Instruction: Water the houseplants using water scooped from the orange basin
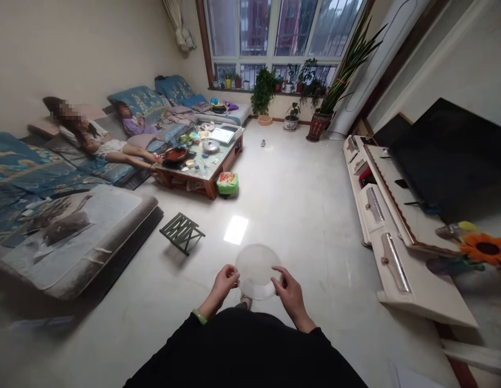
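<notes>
Clear disc [256, 269]: left fingers [231, 276] pinching it; right fingers [286, 277] parted, grip unclear; green package [228, 184] (print illegible) beside table [212, 170].

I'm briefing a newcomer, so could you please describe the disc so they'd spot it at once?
Find the black top at the view's bottom. Just above it, between the left hand and right hand, is the disc; unlike the slatted dark stool nearby, it is round and clear.

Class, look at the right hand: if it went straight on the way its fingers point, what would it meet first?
The right hand would likely meet the clear round disc first. Its fingertips overlap it in this view, though actual contact is hard to judge.
</notes>
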The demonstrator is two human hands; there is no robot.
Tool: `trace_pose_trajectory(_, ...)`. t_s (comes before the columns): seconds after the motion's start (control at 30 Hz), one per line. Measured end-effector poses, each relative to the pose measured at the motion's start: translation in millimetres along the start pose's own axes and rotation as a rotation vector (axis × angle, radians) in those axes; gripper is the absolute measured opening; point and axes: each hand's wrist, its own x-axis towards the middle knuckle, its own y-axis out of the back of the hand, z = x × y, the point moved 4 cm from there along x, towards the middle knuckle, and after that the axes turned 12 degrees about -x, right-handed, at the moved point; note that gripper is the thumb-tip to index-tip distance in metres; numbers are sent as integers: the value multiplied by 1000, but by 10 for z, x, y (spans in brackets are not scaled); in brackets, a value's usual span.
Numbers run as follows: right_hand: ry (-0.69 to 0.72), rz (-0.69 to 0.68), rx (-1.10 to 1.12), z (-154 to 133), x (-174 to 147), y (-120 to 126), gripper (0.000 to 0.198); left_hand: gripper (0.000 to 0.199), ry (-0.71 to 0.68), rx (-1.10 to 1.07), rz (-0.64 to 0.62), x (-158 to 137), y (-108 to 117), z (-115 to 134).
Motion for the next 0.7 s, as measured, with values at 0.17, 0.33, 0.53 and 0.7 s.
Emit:
trace_pose_trajectory(0.17,-96,274,88,77,1071,508,77,42,10,71,-209,1031,-1115,746)
trace_pose_trajectory(0.33,-270,440,259,387,2168,965,72,41,22,115,-344,2072,-2279,1201)
trace_pose_trajectory(0.53,-326,389,350,430,3883,1349,66,43,4,88,-313,3356,-3231,1794)
trace_pose_trajectory(0.7,-232,145,316,53,5554,1561,55,50,-69,14,-142,4268,-3621,2526)
